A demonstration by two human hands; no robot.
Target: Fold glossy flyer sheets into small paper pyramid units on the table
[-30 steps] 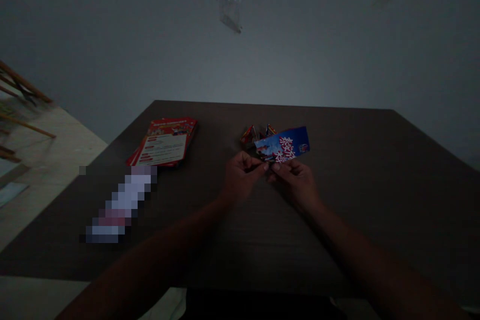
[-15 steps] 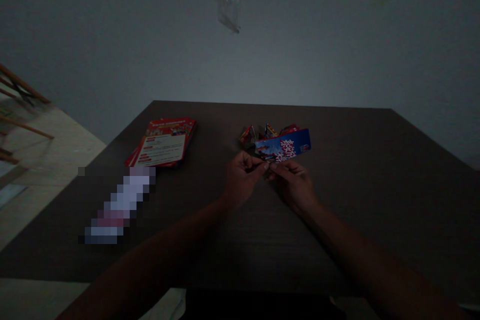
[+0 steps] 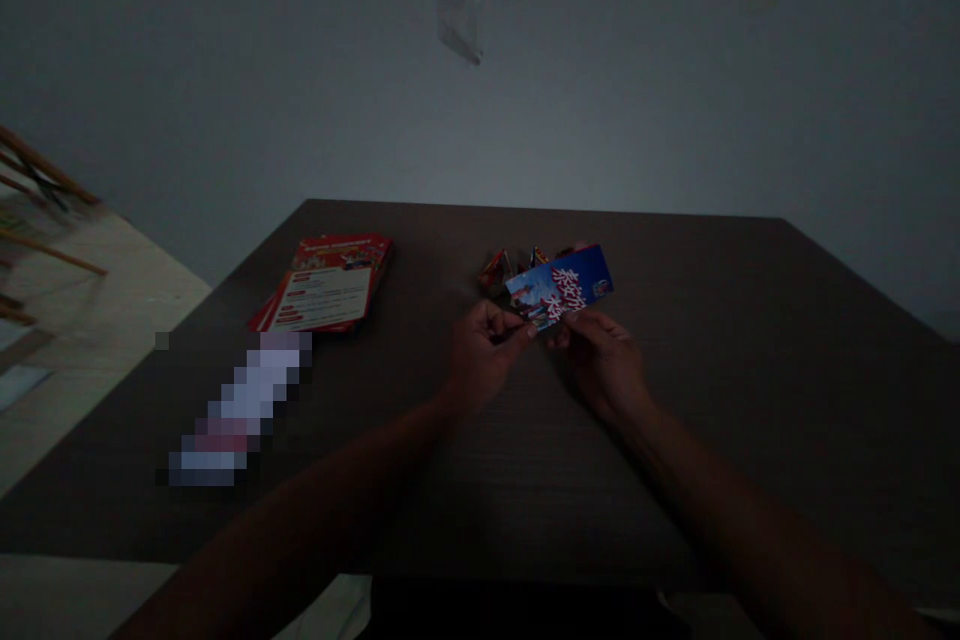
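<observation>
A blue printed leaflet (image 3: 585, 275) with red and white lettering is held up at a slant over the middle of the table. My left hand (image 3: 484, 345) pinches its lower left corner between thumb and fingers. Along its lower edge, farther right, the thumb and fingers of my right hand (image 3: 607, 355) are closed on it. Just behind it lie small folded paper pieces (image 3: 496, 270) in red and dark colours, partly covered by the leaflet.
On the left of the dark table (image 3: 750, 400) lies a stack of red printed leaflets (image 3: 330, 285). A blurred-out pale strip (image 3: 247, 410) is nearer me. Behind the table, a clear plastic bag (image 3: 461, 0) hangs against the wall (image 3: 637, 100).
My right hand has slid right along the leaflet's lower edge, away from my left hand. The leaflet has tilted and shows more of its printed face.
</observation>
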